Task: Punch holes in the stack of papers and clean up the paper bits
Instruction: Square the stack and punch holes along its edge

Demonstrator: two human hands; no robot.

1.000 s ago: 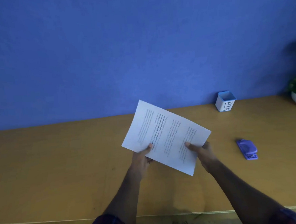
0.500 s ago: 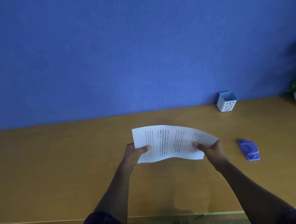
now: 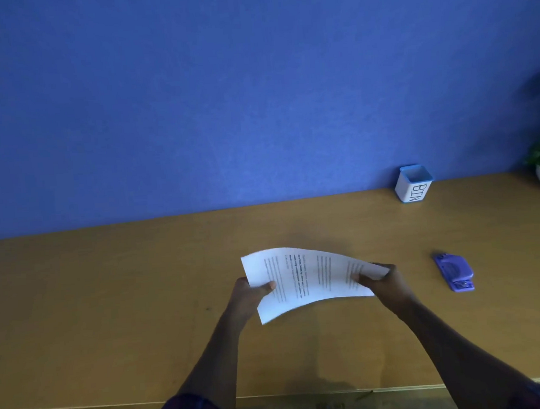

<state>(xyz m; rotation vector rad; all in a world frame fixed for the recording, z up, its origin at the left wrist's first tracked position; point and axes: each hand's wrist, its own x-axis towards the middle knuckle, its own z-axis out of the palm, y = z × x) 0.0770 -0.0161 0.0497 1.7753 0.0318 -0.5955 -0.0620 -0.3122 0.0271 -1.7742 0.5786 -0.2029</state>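
one white printed paper stack [image 3: 311, 280], bowed upward above the wooden desk [image 3: 110, 309], pinched by my left hand [image 3: 249, 295] and right hand [image 3: 385, 281]. one purple hole punch [image 3: 454, 272] at three o'clock; one white bin cup [image 3: 414, 184] at one o'clock.

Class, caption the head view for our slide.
Left hand and right hand hold papers above the desk; punch lies untouched.

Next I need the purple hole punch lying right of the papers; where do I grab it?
Likely grip the purple hole punch across its long sides, from above with the right hand, the nearer one. It lies flat on the wooden desk, apart from everything.
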